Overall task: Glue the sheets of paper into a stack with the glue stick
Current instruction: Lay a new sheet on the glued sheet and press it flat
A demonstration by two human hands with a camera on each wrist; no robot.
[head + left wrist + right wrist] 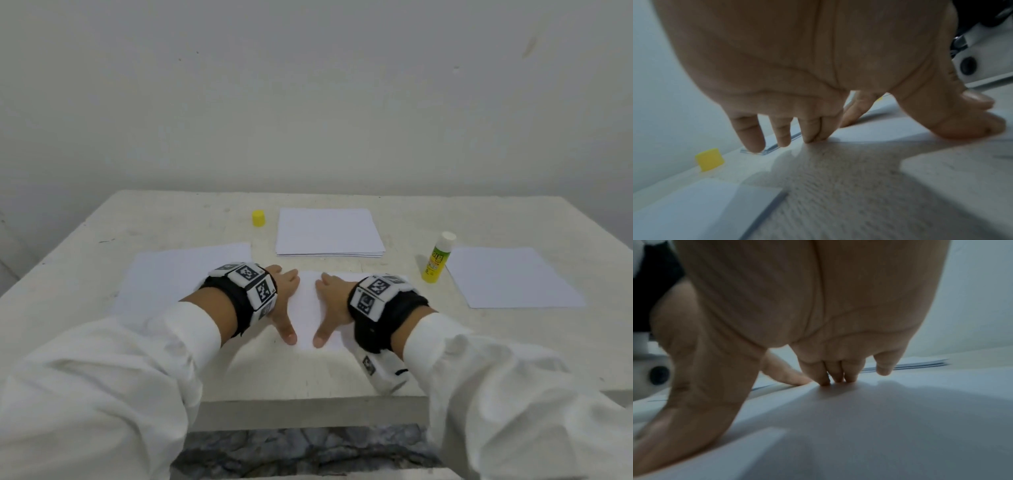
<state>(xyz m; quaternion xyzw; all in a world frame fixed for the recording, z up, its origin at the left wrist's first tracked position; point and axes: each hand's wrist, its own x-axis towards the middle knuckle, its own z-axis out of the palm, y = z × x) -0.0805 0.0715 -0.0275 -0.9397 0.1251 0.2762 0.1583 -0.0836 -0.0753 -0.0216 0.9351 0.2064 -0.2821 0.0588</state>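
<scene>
White sheet (306, 308): flat on the bench (479, 349), near its front edge
Hands: left hand (282, 301) and right hand (334, 305) spread flat, pressing this sheet
Paper pile (329, 233): behind the hands
Glue stick (437, 257): upright, uncapped, right of the hands
Yellow cap (258, 218): left of pile

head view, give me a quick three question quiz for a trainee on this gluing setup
1. True or false: the glue stick stands upright with its cap on.
2. Which thing lies beside the far paper stack? A the yellow cap, B scissors, C a ruler.
3. What do the left hand and right hand press on?

Key: 1 false, it stands uncapped. 2 A. 3 The middle sheet, with straight fingers, on the table.
</scene>
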